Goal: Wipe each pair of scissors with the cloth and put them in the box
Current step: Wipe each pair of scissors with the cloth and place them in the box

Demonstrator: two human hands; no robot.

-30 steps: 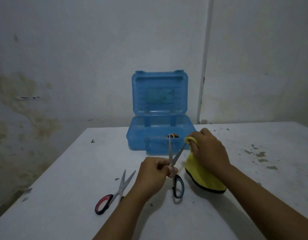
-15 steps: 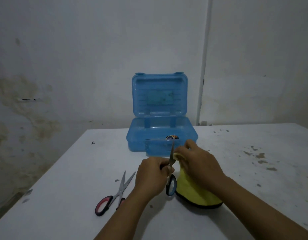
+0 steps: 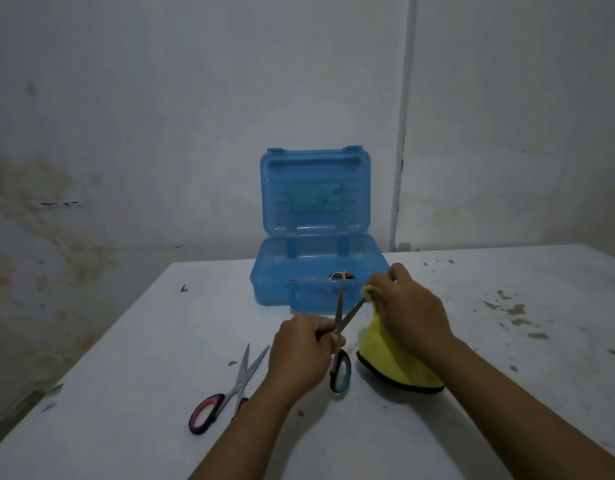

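A: So, what has the left hand (image 3: 301, 355) got?
B: Its fingers are curled round the blue-handled scissors (image 3: 340, 336), blades spread apart and pointing toward twelve o'clock.
A: And the right hand (image 3: 408, 308)?
B: It pinches the yellow cloth (image 3: 391, 362) around the tip of the right-hand blade.
A: Where is the box (image 3: 314, 268)?
B: At twelve o'clock on the table (image 3: 126, 393), lid up. The red-handled scissors (image 3: 230, 393) lie at eight o'clock of the left hand.
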